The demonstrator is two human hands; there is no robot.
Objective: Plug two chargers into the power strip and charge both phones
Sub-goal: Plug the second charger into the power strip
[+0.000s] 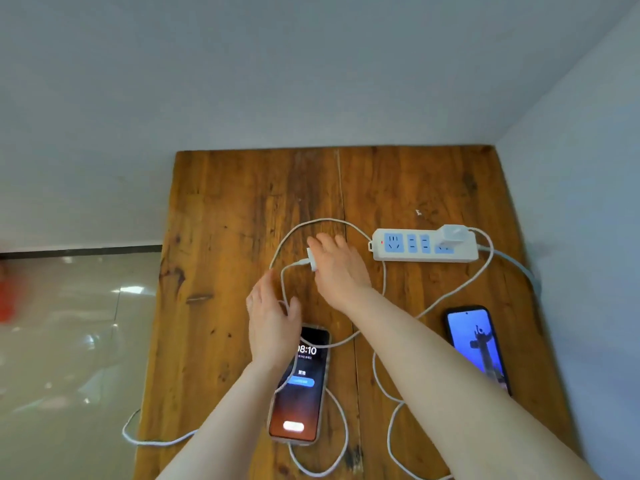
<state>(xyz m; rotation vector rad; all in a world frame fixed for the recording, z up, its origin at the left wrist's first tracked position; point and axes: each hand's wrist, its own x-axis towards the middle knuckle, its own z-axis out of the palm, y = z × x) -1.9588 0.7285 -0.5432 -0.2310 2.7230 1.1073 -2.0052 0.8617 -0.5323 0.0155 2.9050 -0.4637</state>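
A white power strip (424, 244) with blue sockets lies at the right of the wooden table (225, 220). One white charger (452, 234) sits plugged into its right end. My right hand (337, 268) is shut on a second white charger (312, 259), left of the strip, its cable (287, 271) trailing left. My left hand (272, 317) hovers open over that cable, just above a lit phone (301, 389) showing 08:10. A second lit phone (479, 346) with a blue screen lies at the right, partly behind my right forearm.
White cables loop across the table's middle and front, and one hangs over the left edge (138, 434). The strip's own cord (519, 268) runs off the right side by the wall. Walls close the back and right. A shiny tiled floor lies to the left.
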